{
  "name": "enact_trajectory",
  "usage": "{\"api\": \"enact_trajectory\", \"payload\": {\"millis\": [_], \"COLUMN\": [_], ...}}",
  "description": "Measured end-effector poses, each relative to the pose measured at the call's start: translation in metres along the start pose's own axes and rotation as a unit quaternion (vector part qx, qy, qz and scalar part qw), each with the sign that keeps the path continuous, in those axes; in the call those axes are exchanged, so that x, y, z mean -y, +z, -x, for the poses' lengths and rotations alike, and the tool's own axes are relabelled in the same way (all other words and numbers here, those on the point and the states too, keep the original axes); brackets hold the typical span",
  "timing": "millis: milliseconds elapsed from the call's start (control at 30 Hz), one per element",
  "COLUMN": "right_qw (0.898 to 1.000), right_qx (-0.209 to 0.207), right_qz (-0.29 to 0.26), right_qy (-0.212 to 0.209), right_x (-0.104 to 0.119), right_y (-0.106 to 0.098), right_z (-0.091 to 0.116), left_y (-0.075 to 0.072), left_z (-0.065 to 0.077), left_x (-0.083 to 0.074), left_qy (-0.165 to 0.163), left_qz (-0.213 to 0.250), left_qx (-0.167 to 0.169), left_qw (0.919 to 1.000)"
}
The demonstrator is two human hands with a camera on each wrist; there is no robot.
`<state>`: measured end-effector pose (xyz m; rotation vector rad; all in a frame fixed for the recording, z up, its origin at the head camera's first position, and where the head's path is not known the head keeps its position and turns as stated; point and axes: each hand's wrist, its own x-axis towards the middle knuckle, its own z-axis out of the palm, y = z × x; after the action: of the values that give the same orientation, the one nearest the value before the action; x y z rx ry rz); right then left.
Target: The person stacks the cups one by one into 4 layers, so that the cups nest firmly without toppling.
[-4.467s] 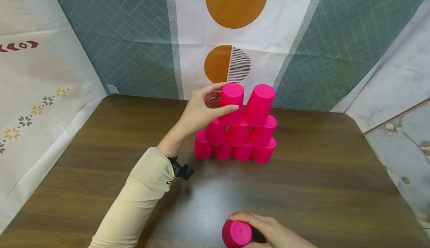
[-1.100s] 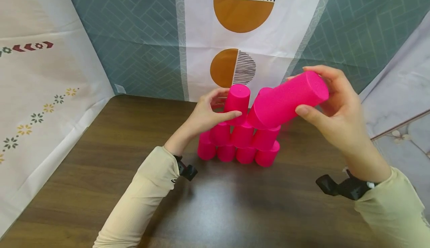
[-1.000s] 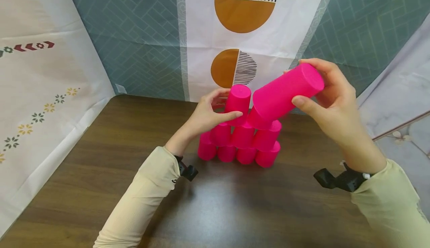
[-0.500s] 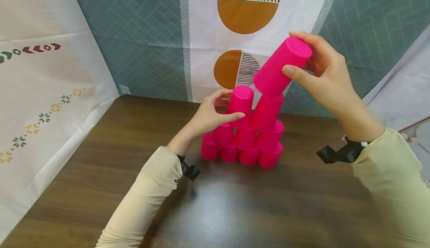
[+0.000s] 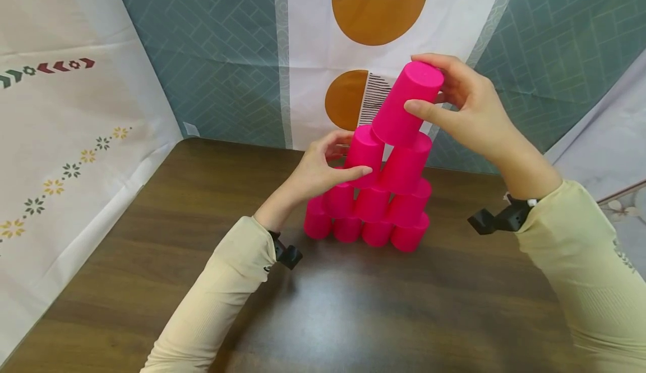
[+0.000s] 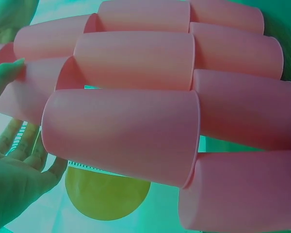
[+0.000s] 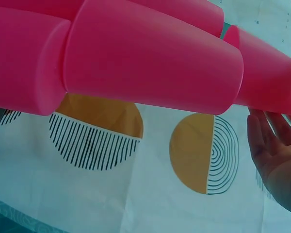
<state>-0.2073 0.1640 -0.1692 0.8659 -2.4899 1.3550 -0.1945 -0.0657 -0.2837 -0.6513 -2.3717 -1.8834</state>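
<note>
Upside-down pink plastic cups form a pyramid: several in the bottom row (image 5: 348,229), three above, then two. My left hand (image 5: 320,165) (image 6: 19,189) holds the left cup (image 5: 365,151) of that pair, thumb across its front and fingers behind. My right hand (image 5: 471,104) (image 7: 281,160) grips one more cup (image 5: 404,95) (image 7: 266,73) near its base, thumb on the near side. This cup is slightly tilted over the pair, its rim low against their tops. The right cup (image 5: 407,162) (image 7: 155,58) of the pair leans a little. Whether the held cup bears on both is unclear.
The pyramid stands on a brown wooden table (image 5: 353,311) near its back edge. Behind it hangs a white cloth panel (image 5: 313,31) with orange shapes, between teal patterned cloths (image 5: 202,53). A light cloth (image 5: 60,137) lines the left side.
A cup earlier held low near the front edge has been raised by my right hand over the pyramid, then moved left, lowered and turned more upright. My left hand stays at its cup.
</note>
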Motion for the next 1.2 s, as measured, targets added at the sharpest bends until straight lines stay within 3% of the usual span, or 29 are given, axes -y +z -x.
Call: {"api": "enact_trajectory", "payload": {"millis": [467, 1200], "right_qw": [1.000, 0.999], "right_qx": [0.022, 0.043], "right_qz": [0.011, -0.027], "right_qy": [0.017, 0.021], "right_x": [-0.0011, -0.0022], "right_y": [0.0023, 0.0074], "right_z": [-0.0042, -0.0064], "left_y": [-0.0001, -0.0012], "left_z": [0.0016, 0.0020], "left_x": [0.0025, -0.0049], "left_qy": [0.007, -0.014], "left_qz": [0.018, -0.014], "left_qx": [0.006, 0.014], "left_qw": [0.9998, 0.9997]}}
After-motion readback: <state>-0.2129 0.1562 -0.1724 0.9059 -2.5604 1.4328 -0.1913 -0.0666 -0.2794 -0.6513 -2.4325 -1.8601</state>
